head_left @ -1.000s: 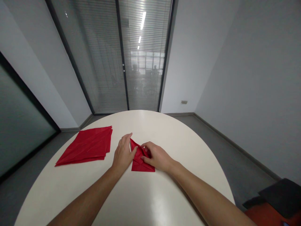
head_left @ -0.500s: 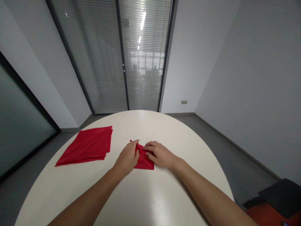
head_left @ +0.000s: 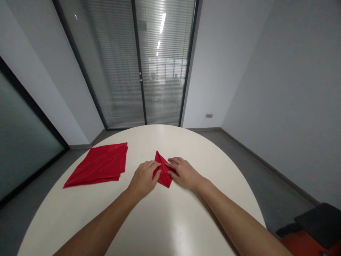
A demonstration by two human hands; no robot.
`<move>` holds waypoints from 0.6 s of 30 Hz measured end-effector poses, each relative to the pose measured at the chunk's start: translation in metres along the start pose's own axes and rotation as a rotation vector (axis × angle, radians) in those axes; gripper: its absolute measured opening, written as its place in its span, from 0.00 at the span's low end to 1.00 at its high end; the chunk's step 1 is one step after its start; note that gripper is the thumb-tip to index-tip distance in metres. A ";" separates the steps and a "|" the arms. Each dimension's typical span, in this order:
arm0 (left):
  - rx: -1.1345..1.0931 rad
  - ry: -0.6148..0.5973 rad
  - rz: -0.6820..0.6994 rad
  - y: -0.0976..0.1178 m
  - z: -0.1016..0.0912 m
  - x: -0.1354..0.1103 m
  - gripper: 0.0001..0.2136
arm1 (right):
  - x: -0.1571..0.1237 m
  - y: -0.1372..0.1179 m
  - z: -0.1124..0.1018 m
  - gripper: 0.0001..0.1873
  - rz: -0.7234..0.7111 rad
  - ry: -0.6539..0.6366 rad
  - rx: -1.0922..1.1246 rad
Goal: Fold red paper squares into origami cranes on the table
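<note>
A small folded red napkin (head_left: 164, 173) lies on the table between my hands, with one corner toward the far side and one toward me. Creases run down its middle. My left hand (head_left: 145, 177) rests on its left edge, fingers and thumb apart. From the other side, my right hand (head_left: 184, 173) touches its right edge with spread fingertips, the thumb below the fingers. Both side corners of the napkin are partly hidden under the fingers.
A stack of larger red napkins (head_left: 99, 165) lies at the left of the round white table (head_left: 149, 227). Low at the right is a black and orange thing (head_left: 319, 224), perhaps a chair. Behind the table stands a glass partition (head_left: 117, 71) with blinds.
The folded napkin has turned on the table, so a corner that pointed to the lower right now points toward me. Both hands have shifted slightly with it; the stack stays put.
</note>
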State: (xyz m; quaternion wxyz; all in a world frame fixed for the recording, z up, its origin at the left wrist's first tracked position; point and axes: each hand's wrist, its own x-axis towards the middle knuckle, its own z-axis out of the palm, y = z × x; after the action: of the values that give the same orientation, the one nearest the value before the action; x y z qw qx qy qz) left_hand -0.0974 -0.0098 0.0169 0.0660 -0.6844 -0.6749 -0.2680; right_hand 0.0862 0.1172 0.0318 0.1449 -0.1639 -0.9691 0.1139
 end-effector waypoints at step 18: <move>-0.105 -0.071 0.027 -0.005 0.004 -0.003 0.17 | 0.004 0.002 -0.003 0.27 -0.097 -0.015 0.148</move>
State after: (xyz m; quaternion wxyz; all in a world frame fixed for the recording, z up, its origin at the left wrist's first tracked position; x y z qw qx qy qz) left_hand -0.1012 -0.0101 0.0104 0.0096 -0.7050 -0.6526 -0.2776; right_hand 0.0844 0.1207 0.0355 0.1547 -0.1049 -0.9659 0.1792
